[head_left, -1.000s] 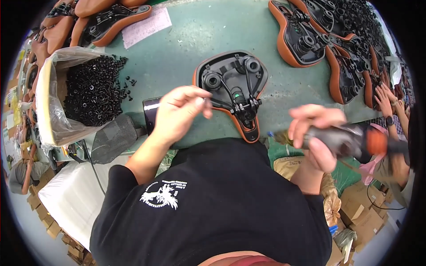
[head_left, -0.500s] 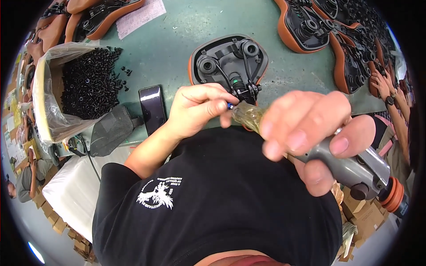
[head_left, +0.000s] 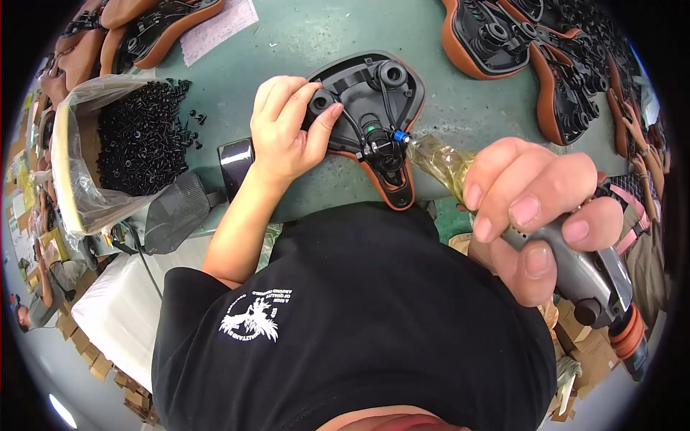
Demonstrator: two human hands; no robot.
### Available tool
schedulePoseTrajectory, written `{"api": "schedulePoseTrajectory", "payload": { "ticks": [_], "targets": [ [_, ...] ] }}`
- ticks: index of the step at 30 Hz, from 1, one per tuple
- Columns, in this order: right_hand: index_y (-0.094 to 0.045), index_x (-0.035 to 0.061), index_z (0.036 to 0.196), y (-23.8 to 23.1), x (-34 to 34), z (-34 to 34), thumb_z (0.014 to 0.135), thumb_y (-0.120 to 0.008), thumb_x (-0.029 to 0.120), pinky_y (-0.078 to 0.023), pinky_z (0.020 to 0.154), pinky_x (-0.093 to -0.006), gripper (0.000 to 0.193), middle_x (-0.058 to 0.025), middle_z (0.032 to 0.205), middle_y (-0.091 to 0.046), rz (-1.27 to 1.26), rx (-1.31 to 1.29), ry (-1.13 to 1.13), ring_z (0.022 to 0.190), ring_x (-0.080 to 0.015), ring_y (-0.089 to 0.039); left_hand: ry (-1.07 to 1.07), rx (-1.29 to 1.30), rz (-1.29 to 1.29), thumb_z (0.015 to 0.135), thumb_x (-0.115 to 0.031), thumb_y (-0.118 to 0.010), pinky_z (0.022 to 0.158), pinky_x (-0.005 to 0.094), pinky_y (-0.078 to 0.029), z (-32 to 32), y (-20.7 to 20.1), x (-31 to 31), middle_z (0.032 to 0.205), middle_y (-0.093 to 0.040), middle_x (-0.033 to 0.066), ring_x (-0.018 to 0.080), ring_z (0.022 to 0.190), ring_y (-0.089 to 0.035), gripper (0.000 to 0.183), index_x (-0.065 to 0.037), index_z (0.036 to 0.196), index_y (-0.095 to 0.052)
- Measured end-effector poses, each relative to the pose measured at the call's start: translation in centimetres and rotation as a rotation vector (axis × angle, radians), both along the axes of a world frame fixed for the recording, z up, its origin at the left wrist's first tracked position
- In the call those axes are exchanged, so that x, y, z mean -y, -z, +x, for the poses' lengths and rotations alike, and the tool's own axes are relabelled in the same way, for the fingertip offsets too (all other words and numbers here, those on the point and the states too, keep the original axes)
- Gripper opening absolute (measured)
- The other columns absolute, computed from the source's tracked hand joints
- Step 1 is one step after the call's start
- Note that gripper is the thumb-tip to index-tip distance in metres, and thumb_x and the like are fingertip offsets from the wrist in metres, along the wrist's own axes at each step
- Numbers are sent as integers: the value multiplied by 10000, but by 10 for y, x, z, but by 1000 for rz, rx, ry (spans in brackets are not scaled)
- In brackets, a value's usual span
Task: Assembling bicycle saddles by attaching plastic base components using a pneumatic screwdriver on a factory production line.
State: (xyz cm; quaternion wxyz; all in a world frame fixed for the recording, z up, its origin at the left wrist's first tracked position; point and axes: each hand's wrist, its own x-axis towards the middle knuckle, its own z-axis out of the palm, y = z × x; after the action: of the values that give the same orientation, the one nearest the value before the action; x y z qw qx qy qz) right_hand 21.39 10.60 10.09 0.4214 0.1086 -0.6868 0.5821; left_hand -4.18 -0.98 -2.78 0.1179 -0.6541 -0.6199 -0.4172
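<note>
An upturned bicycle saddle [head_left: 374,79] with a brown cover and black underside lies on the green table in front of me. My left hand [head_left: 287,129] is closed on its left side, thumb and fingers around one of the round black springs [head_left: 320,102]. In my right hand [head_left: 539,208] is a grey air screwdriver [head_left: 586,276], the fingers wrapped round its body. Yellowish clear plastic [head_left: 440,164] covers the tool's front. Its blue-collared bit [head_left: 401,136] points at the black clamp [head_left: 383,152] in the middle of the saddle; whether the tip touches is unclear.
A plastic-lined box [head_left: 68,161] of black screws [head_left: 140,136] stands at the left, some screws spilled beside it. A black phone [head_left: 236,165] lies near my left forearm. More saddles [head_left: 474,43] fill the far right and far left. Another person's hands [head_left: 636,133] are at the right.
My left hand has left the bit's tip and moved up and left onto the saddle. The saddle has turned slightly, and the bit is now at its clamp.
</note>
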Motion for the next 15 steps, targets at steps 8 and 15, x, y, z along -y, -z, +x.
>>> {"api": "schedulePoseTrajectory", "payload": {
  "ticks": [8,15],
  "targets": [
    [-468,120,1341,4,-1,-3,974,-553,66,-541,721,-411,381,-143,1178,-566,-11,10,13,751,-201,-651,1,173,-132,687,-275,-956,961,452,-543,-1,-4,7,1262,-656,175,376,1143,-646,729,-18,1299,-653],
    [-436,122,1444,19,-4,-34,977,-494,41,-536,750,-437,477,-181,1218,-558,47,-1,-46,765,-195,-606,-65,246,-71,705,-151,-896,841,412,-560,0,25,3,1029,-710,123,338,976,-684,492,-46,1131,-673]
  ]
}}
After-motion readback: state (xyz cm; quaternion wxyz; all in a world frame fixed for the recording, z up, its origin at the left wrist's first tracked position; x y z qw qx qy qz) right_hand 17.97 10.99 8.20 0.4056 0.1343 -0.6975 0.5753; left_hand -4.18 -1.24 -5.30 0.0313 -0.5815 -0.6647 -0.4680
